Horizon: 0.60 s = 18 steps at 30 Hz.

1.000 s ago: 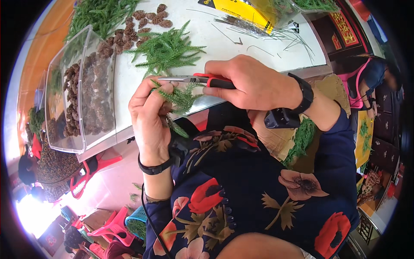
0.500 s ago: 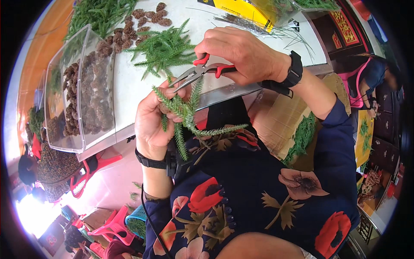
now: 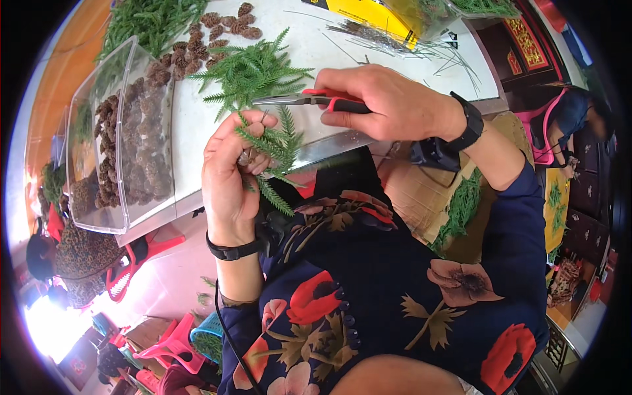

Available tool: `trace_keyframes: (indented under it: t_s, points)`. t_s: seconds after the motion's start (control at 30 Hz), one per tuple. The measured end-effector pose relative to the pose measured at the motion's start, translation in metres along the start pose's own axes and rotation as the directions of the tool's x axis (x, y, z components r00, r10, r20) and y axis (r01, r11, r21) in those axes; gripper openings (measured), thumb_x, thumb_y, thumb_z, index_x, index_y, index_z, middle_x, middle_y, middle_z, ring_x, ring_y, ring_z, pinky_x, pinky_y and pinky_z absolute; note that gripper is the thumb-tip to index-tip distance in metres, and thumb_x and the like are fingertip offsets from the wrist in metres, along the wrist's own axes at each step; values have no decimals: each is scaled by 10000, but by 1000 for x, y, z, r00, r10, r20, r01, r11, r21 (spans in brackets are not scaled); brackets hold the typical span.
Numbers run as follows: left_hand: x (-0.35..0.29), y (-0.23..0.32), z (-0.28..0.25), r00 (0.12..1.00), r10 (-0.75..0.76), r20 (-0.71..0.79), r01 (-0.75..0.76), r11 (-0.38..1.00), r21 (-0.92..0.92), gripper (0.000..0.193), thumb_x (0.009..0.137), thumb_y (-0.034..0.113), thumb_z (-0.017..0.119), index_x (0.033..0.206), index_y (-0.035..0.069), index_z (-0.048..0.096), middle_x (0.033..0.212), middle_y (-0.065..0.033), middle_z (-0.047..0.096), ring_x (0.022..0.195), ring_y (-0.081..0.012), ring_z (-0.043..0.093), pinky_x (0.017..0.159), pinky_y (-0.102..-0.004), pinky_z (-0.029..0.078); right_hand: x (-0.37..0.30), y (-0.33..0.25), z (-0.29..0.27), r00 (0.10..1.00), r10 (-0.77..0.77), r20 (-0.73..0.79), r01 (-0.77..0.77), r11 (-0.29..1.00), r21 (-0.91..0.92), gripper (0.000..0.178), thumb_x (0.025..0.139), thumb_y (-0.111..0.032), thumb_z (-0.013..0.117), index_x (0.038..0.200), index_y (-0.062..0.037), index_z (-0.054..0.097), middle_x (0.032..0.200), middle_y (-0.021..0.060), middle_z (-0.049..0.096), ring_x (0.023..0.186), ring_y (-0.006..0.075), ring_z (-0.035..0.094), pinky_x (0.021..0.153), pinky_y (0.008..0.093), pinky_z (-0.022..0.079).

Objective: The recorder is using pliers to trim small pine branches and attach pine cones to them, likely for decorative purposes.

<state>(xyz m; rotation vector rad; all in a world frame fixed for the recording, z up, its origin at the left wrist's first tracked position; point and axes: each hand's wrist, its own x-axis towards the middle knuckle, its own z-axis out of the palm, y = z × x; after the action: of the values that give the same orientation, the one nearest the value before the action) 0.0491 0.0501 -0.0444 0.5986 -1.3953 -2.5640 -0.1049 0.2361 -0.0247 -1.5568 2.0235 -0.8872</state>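
My left hand pinches an artificial pine sprig by its stem, its green fronds fanning out to the right and downward. Part of a brown pine cone seems to show between the fingers, mostly hidden. Red-and-black handled pliers are gripped in my right hand. Their grey jaws look closed and point left, just above the left fingertips and apart from the sprig's fronds. Behind the jaws a pile of loose green sprigs lies on the white table.
Left on the table stands a clear plastic box with pine cones. More loose cones lie farther back. Thin wires spread beside a yellow package at the far right. A cardboard box of greenery sits below the table edge.
The pliers have come away from the sprig, with jaws now together and turned level. My right hand has shifted right and down. The long frond that stuck out right no longer shows there.
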Motion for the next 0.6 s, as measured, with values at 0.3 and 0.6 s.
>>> trace_keyframes:
  t_s: [0.3, 0.6]
  points:
    - [-5, 4, 4, 993, -122, 6, 121, 980, -155, 180, 836, 77, 526, 979, -29, 552, 802, -59, 573, 501, -51, 353, 459, -190, 281, 7, 14, -1, 977, -211, -40, 202, 965, -165, 303, 830, -184, 651, 1070, -55, 518, 936, 91, 573, 879, 273, 575, 751, 364, 433]
    - [-4, -7, -11, 925, -310, 217, 368, 873, -319, 206, 823, 121, 531, 971, -21, 551, 861, -75, 564, 566, -79, 416, 465, -204, 306, 14, 21, -3, 880, -462, -111, 405, 851, -335, 299, 765, -118, 672, 1028, -62, 542, 899, 76, 588, 812, 301, 586, 667, 365, 446]
